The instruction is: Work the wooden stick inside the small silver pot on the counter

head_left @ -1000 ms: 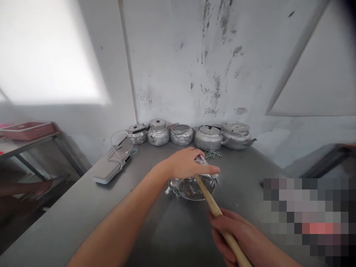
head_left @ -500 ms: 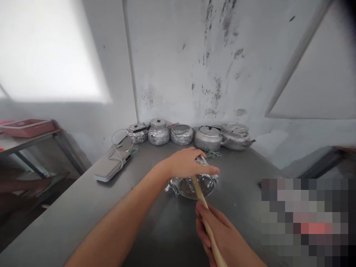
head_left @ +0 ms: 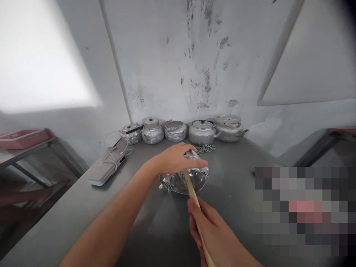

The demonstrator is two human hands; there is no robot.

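Right hand [head_left: 207,222], clasping a wooden stick [head_left: 191,190], has swung left at lower centre; left hand [head_left: 176,158], grip unclear, spans a pot [head_left: 199,181].

Glare whitens the upper left. The tabletop [head_left: 236,196] carries soft, dim reflections. Edges are stretched and blurred; lower right, pixelated.

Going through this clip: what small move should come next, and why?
Probably a short, gentle stroke of the wooden stick against the silver vessel: the right hand grips the stick, its far end reaches the vessel's opening, and the left hand lies over the vessel, seemingly steadying it.
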